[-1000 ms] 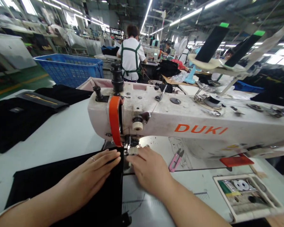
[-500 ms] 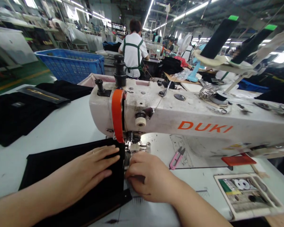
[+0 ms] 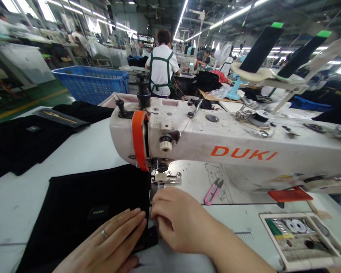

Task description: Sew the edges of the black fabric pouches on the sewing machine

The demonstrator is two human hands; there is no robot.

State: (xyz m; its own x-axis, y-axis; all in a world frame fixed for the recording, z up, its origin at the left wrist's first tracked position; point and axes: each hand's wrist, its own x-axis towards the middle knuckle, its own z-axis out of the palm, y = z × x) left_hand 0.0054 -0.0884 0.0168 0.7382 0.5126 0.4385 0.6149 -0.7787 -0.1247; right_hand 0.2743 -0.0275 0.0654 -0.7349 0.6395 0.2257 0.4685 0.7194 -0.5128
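Observation:
A black fabric piece with a small label lies on the sewing machine bed, its right edge running up to the presser foot. My left hand, with a ring on one finger, rests flat on the fabric near that edge, fingers stretched out. Close in front of the presser foot, my right hand is closed in a pinch at the fabric's right edge; its fingertips are partly hidden. The white sewing machine with an orange guard stands just beyond both hands.
Pink thread snips lie right of the needle. A tray of bobbins is set into the table at right. More black fabric lies at left. Behind are a blue basket, thread cones and a co-worker.
My left hand has slid back toward me over the fabric, uncovering the label. The fabric has turned somewhat and moved; my right hand stays by the presser foot.

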